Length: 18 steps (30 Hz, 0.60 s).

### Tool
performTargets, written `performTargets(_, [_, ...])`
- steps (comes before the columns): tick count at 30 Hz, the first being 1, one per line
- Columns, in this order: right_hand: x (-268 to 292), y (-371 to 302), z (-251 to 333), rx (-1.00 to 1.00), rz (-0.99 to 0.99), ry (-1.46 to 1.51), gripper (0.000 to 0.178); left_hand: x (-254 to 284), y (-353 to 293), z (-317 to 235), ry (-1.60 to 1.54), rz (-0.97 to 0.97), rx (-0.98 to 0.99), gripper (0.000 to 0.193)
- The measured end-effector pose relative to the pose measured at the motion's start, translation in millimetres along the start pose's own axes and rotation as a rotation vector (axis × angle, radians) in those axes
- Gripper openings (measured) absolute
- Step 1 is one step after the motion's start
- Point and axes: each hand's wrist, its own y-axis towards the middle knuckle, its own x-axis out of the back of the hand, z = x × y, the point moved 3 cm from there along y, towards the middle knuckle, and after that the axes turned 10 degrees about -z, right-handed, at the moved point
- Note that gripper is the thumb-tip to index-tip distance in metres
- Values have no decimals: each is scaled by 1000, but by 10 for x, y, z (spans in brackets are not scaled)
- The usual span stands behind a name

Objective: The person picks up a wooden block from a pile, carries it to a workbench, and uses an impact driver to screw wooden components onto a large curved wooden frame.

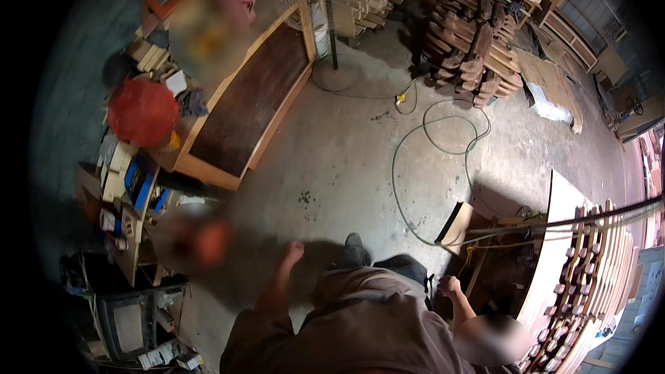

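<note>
My left hand (295, 252) hangs in front of me over the concrete floor, its fingers curled in, and no object shows in it. At my right side, my right hand (449, 285) is closed too, with nothing visible in its grip. Nearest to the right hand is a dark wooden cabinet or stand (485, 263) with a pale edge. One dark shoe (354, 239) sticks out ahead of my brown shirt (374, 325). Neither hand touches anything that I can make out.
A long wooden panel frame (242, 118) lies front left, beside a red round thing (143, 113) and scrap wood. A green hose (395, 173) loops over the floor ahead. Stacked wooden parts (471, 41) stand farther off. Slatted pieces (582, 277) lean at right.
</note>
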Motion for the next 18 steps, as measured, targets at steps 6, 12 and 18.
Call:
performTargets(6, [718,831,363,-433,112,744,25,589,1582,-2748,67,-122,-310,17])
performTargets(12, [1325,2468,454,-355,181,670,38,638,2734,-3264,201,-114,-368,17])
performTargets(18, [2033,4428,67,-382,151,607,40,591,2993,-2741,575,279,165,22])
